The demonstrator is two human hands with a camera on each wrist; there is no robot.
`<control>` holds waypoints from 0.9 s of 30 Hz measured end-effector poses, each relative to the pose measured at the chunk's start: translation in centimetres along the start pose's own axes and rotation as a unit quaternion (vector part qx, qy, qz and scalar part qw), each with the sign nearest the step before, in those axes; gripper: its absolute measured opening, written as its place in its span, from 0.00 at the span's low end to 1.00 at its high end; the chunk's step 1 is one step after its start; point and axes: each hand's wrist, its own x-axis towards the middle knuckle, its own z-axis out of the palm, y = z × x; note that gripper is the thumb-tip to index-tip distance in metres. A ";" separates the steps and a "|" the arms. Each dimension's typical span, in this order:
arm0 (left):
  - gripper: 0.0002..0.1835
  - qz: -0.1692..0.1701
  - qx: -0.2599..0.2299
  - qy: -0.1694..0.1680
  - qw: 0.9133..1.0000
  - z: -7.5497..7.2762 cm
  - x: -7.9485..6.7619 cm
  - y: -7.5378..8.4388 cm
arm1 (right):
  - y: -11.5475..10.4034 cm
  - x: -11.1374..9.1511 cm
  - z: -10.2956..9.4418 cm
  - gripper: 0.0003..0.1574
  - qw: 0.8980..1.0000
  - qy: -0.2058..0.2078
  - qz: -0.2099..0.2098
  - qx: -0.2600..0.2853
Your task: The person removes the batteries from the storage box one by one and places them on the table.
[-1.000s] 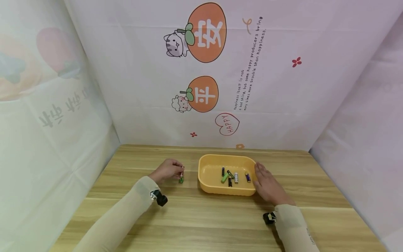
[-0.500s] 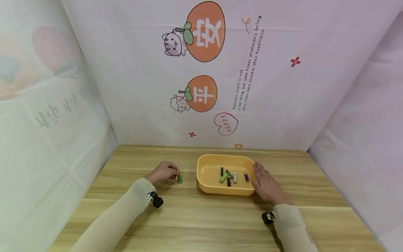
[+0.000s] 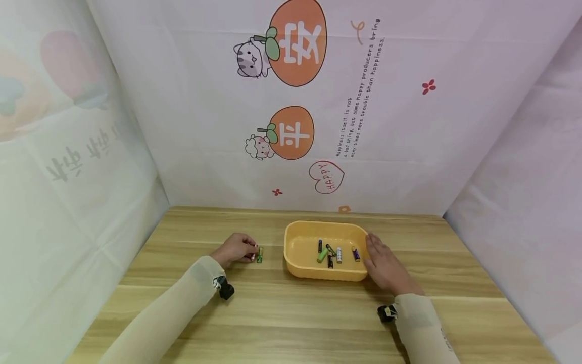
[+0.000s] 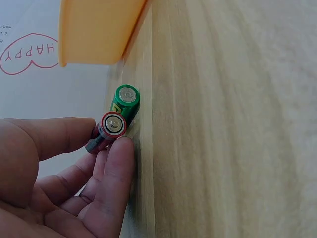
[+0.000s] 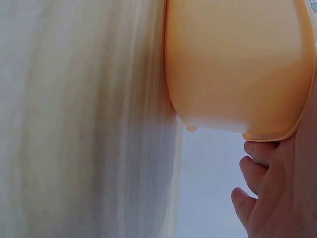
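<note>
My left hand [image 3: 235, 249] pinches a red-ended battery [image 4: 113, 125] between thumb and fingertips, low over the wooden table. Right beside it, a green battery [image 4: 128, 99] lies on the wood, overlapped by the held one in the left wrist view. To the right stands a yellow plastic basin [image 3: 293, 270]. Several loose batteries lie inside, among them a light green one [image 3: 322, 255], a white one [image 3: 339, 255] and a purple one [image 3: 355, 254]. My right hand [image 3: 386, 267] rests against the basin's right end, fingers extended along the rim.
A wood-grain tabletop [image 3: 291, 313] runs under everything. White printed cloth [image 3: 386, 187] hangs behind the table, with more cloth on both sides. A small black camera [image 3: 224, 287] sits on the left wrist, another camera [image 3: 387, 313] on the right.
My left hand has shifted slightly left with the red-ended battery, which now sits left of the green one; more of the green battery shows. The right hand and basin stay put.
</note>
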 end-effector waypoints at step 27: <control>0.04 0.017 0.160 0.039 0.986 0.5 -0.2 0.7 | 0.0 0.0 0.0 0.37 1.000 0.002 -0.004 0.003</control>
